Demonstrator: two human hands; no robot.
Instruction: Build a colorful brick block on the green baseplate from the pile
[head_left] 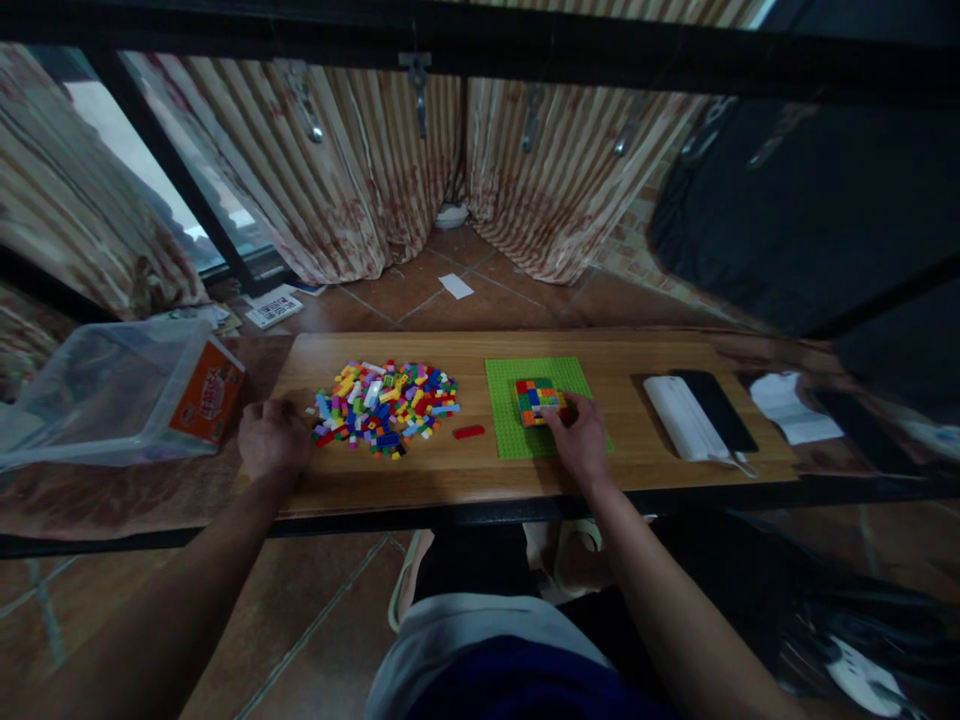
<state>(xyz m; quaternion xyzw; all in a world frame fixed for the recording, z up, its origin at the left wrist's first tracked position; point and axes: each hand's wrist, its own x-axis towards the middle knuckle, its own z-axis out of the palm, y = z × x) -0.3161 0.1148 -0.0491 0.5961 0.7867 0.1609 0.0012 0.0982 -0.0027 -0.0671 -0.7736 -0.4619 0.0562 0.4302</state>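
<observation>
My right hand is over the green baseplate, thumb and fingers closed at the right front corner of a square, multicoloured building-brick block. Whether a single loose brick is between those fingertips is hidden. At the board's left edge rests my left hand, its fingers curled in like a fist beside a pile of loose building bricks; the inside of that fist cannot be seen. A long red brick lies alone between the pile and the baseplate.
A clear plastic box with an orange label stands left of the wooden board. On the right lie a white case-like object with a strap, a dark phone-like slab and a white paper. A black bar runs along the front.
</observation>
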